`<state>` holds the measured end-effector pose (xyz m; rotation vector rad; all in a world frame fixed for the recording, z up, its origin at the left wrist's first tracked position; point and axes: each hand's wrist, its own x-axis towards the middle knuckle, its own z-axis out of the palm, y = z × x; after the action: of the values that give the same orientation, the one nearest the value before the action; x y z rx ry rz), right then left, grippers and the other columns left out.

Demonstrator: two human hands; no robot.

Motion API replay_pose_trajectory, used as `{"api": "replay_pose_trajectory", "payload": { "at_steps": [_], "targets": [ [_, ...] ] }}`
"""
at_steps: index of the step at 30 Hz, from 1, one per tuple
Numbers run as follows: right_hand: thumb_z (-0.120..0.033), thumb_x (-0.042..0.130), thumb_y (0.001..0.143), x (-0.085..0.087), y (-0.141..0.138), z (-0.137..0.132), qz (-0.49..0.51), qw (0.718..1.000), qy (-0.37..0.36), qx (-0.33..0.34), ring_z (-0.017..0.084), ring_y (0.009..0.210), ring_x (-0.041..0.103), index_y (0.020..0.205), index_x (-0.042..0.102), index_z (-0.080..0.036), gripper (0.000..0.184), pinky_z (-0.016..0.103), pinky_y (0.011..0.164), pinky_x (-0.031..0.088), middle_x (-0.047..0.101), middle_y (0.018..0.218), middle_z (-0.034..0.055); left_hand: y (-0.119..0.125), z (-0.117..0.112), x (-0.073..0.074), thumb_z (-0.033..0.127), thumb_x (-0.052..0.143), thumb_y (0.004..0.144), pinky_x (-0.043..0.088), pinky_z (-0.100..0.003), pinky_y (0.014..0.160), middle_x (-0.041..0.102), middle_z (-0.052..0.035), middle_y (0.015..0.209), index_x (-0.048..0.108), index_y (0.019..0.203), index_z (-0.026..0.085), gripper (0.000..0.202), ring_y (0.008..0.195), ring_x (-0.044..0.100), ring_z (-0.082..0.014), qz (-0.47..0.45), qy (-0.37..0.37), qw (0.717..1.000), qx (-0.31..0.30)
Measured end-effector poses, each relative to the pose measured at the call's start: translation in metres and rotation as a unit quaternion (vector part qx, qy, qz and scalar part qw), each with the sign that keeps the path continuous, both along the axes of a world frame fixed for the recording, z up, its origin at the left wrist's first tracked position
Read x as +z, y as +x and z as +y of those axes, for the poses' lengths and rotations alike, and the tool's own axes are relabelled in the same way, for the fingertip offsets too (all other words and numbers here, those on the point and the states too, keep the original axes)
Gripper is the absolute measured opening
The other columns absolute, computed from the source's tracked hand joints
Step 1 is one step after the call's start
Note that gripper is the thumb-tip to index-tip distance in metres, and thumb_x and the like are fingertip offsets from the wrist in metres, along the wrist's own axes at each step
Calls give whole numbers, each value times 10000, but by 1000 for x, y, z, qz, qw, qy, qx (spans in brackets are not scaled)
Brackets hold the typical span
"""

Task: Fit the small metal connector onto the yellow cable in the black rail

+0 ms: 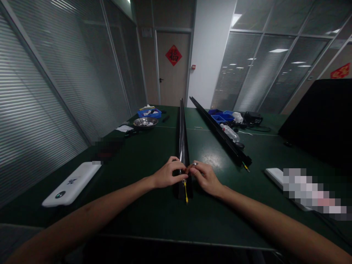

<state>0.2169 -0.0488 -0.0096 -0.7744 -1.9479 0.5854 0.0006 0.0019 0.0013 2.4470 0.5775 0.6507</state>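
Observation:
A long black rail [182,132] lies lengthwise down the middle of the dark green table [143,216], its near end close to me. My left hand [167,174] curls over the rail near that end, fingers closed on it. My right hand [205,177] is on the other side, fingers pinched on a small silvery part by the rail. A thin yellow wire [186,191] hangs out of the rail's near end between both hands.
A second black rail [220,132] lies at an angle to the right, beside a plastic bottle [230,132] and blue bins [221,116]. A white device [73,183] lies at left, a metal bowl [145,122] and blue tray at the back, a dark screen [321,121] at right.

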Motion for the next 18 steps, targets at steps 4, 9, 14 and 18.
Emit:
{"api": "replay_pose_trajectory", "payload": {
  "at_steps": [4, 9, 14, 18],
  "targets": [
    [-328, 484, 1064, -1, 0, 0, 4, 1000, 3, -19, 179, 792, 650, 953, 717, -190, 293, 291, 733, 496, 683, 863, 46, 1, 1, -2, 315, 604, 986, 311, -417, 1075, 709, -20, 973, 688, 1003, 192, 150, 1010, 582, -211, -1, 10, 1000, -11],
    [-336, 483, 1064, -1, -1, 0, 0, 1000, -5, -28, 181, 792, 652, 940, 708, -179, 301, 289, 724, 495, 688, 867, 46, 2, 2, -4, 312, 598, 993, 314, -408, 1064, 720, -22, 990, 693, 1023, 193, 155, 1046, 564, -217, 0, 17, 1000, 1],
    [-339, 477, 1066, 0, -1, -1, 2, 1000, -5, -15, 180, 788, 647, 959, 718, -186, 305, 289, 724, 498, 689, 864, 48, 1, 2, -3, 310, 608, 983, 308, -409, 1074, 721, -18, 990, 689, 993, 196, 140, 1023, 570, -211, 2, 15, 1000, -6],
    [-341, 473, 1068, -1, 0, 0, 2, 1000, -2, -2, 172, 761, 634, 936, 724, -188, 322, 282, 712, 496, 677, 837, 42, 0, 2, -2, 309, 629, 968, 309, -409, 1073, 717, -19, 979, 674, 953, 188, 130, 1016, 573, -211, 4, 16, 1000, -8]
  ]
}}
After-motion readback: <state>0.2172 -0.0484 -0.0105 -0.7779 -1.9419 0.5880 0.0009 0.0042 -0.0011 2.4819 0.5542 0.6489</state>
